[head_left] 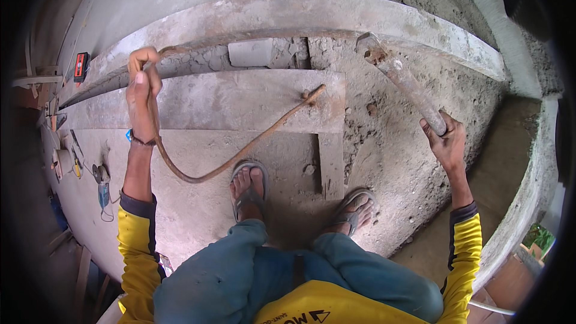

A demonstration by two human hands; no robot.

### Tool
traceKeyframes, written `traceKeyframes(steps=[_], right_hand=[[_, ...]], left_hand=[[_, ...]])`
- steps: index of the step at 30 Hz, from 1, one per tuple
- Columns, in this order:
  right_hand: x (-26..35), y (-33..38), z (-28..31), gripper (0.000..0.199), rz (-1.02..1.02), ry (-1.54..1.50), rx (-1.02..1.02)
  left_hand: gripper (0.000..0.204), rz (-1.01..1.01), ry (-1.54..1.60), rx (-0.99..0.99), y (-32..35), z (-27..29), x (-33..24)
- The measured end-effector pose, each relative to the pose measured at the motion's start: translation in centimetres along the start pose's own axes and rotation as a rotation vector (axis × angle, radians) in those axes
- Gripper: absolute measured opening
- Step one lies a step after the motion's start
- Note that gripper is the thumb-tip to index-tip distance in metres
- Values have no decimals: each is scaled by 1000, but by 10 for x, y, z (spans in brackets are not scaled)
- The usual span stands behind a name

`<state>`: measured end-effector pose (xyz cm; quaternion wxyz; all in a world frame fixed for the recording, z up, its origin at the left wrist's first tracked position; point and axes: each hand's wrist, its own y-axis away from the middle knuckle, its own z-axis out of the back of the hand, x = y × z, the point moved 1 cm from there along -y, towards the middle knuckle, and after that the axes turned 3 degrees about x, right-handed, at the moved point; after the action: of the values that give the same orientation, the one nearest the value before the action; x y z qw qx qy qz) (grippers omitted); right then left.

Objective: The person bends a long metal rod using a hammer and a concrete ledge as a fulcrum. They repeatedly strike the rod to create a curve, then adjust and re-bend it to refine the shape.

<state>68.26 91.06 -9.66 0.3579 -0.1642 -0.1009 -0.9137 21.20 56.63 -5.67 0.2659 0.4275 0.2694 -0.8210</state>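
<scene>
Standing on the dusty concrete floor [390, 162] in your sandals, you have a long rusty rod [240, 150] in front of you. Your left hand [143, 93], up at ten o'clock, is closed tight around one end of the rod. From there the rod drops down, curves past your left foot [249, 186], then climbs to a hooked tip near the middle, on the flat concrete slab [240, 99]. Your right hand [445, 141], out at three o'clock, is wrapped around the bottom of a thick metal pipe [401, 78]. The pipe points up toward one o'clock. The rod looks thin, hard and rough with rust. It is probably stiff and springy, so it may push back when you bend it. Hold it close to the bend, not at the far tip, and mind the scratchy rust. The pipe looks heavy, round and dirty; grip it low for more pull. At nine o'clock some small tools [102, 183] lie on the floor, well away from your hands.
</scene>
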Motion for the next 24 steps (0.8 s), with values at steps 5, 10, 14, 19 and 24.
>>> traceKeyframes(steps=[5,10,14,19,24], right_hand=[[-1,10,-7,32,-3,35,8],[6,19,-11,30,-23,-18,43],[-1,29,-18,31,-8,5,45],[4,33,-20,32,-46,2,73],[-9,42,-27,36,-33,-14,53]], left_hand=[[90,-1,62,92,2,-12,41],[67,42,150,319,19,-26,73],[51,74,67,352,0,-39,62],[31,190,76,344,-24,-41,91],[24,153,63,122,-45,-79,69]])
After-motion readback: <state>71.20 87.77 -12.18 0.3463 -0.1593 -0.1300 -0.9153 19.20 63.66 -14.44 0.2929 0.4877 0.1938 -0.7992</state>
